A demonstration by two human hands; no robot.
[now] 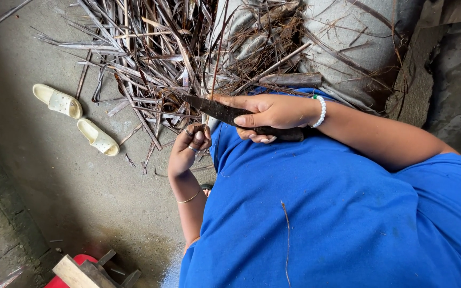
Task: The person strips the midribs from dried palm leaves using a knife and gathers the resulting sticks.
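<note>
My right hand (270, 113) grips a dark, worn knife (217, 109) by its handle, index finger laid along the blade, which points left. My left hand (190, 145) is closed around a thin dry leaf strip (215, 58) that runs up past the blade into the heap. A white bead bracelet circles my right wrist, and a thin gold bangle sits on my left forearm. My blue shirt (337, 213) fills the lower right.
A big heap of dry palm leaf strips (156, 58) lies on the concrete floor ahead. A grey sack (348, 37) sits behind it. Two cream sandals (76, 117) lie at the left. A wooden stool and a red object (84, 272) stand at the bottom left.
</note>
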